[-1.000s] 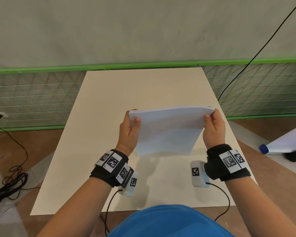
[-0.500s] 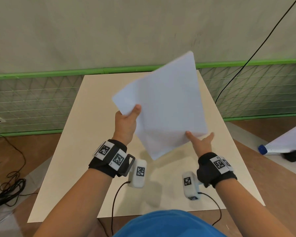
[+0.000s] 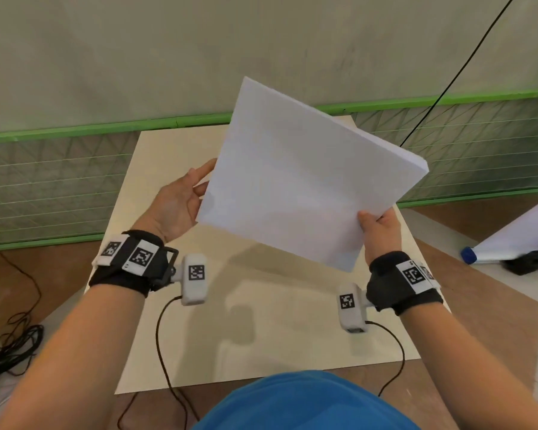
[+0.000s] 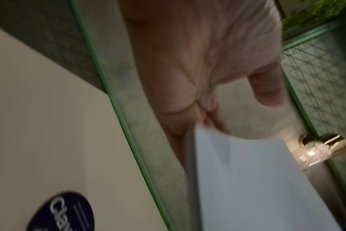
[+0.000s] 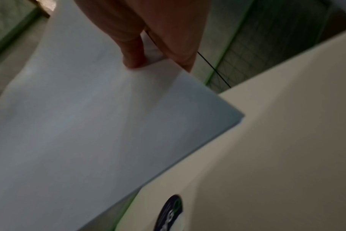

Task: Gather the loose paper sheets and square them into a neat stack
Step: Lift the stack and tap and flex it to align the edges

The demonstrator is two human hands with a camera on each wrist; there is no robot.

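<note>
**Ana:** Paper stack [image 3: 305,181] — where is it, and how does it lie?

**Ben:** It is held in the air above the table [image 3: 261,336], touching nothing but the hands. It looks gathered, one thick block with its edges roughly flush. It is tilted and turned like a diamond: one corner points to about 11 o'clock, one to 3 o'clock, one to 5 o'clock and one to 8 o'clock. Its long axis runs roughly from 11 o'clock down to 5 o'clock.

**Ana:** What are the hands doing?

**Ben:** The right hand [image 3: 378,232] pinches the stack near its 5 o'clock corner, thumb on the near face and fingers behind. The right wrist view shows the same pinch. The left hand [image 3: 176,204] is spread, fingers straight, its palm turned to the stack's 9 o'clock edge. Fingertips seem to touch that edge or reach just behind it; the left wrist view is too blurred to settle which. It grips nothing.

**Ana:** So what does the next move depend on?

**Ben:** My guess is squaring. The stack lies at 3 o'clock from the left palm, so that hand is placed to press or tap the edge while the right hand carries the weight. No edge faces the table yet, so tapping it there would need a turn first.
</note>
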